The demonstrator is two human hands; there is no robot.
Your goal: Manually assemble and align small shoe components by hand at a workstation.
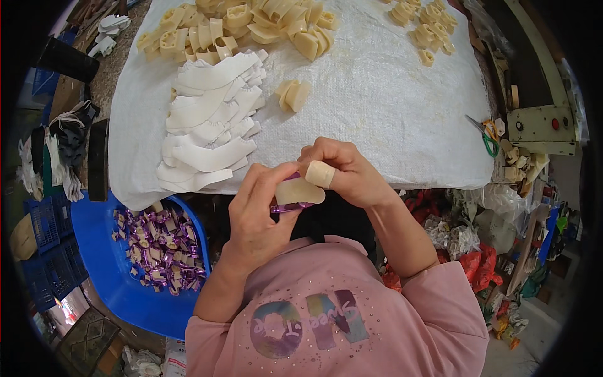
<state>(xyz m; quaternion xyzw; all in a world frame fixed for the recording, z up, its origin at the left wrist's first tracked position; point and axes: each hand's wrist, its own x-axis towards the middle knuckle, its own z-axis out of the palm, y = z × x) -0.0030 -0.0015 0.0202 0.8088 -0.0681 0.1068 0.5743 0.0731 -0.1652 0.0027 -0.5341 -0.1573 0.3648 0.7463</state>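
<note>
My left hand (260, 201) holds a cream block that looks like a shoe heel (300, 192), partly wrapped in shiny purple covering, in front of my chest at the table's near edge. The fingers and thumb close round it. My right hand (348, 169) pinches at the far right end of the same piece, its thumb wound with beige tape (320, 174). Just left of my hands, white curved cut pieces (207, 125) lie overlapping in a column. A few bare cream heels (293, 95) stand beyond my hands.
White woven sheeting (377, 113) covers the table. Bare cream heels (276, 19) are heaped at the far side, with more cream pieces (432, 28) far right. Scissors (487, 135) lie at the right edge. A blue basin (94, 251) at lower left holds purple-covered pieces (164, 251).
</note>
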